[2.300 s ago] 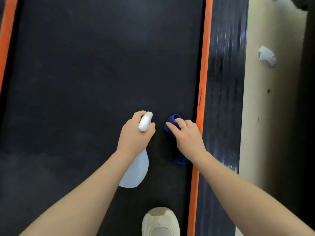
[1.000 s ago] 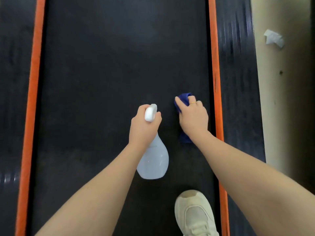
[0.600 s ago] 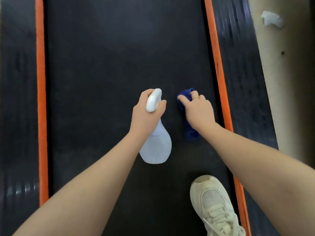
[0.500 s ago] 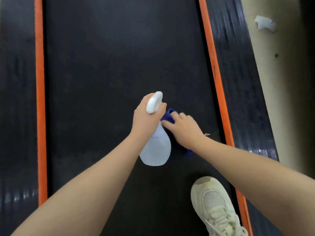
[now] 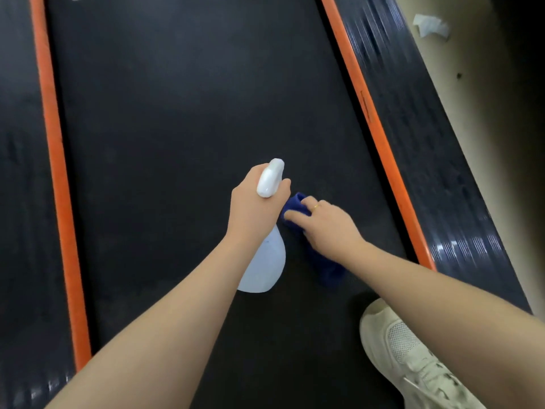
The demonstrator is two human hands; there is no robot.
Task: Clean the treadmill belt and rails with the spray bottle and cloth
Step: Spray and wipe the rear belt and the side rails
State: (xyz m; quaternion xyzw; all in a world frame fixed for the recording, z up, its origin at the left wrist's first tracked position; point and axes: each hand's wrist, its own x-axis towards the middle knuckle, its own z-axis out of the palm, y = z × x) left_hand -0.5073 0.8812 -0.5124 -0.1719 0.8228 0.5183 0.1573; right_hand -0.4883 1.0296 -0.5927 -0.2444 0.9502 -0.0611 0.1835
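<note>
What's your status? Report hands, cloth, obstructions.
Left hand grips spray bottle. Right hand presses blue cloth on belt. Shoe on belt, nearby.

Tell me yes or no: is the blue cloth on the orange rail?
No, the right hand presses the blue cloth onto the black belt.

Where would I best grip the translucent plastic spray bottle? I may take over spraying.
Grip the translucent plastic spray bottle at its narrow neck under the white trigger head, coming from behind, as the left hand does; the wide body looks harder to wrap.
</note>
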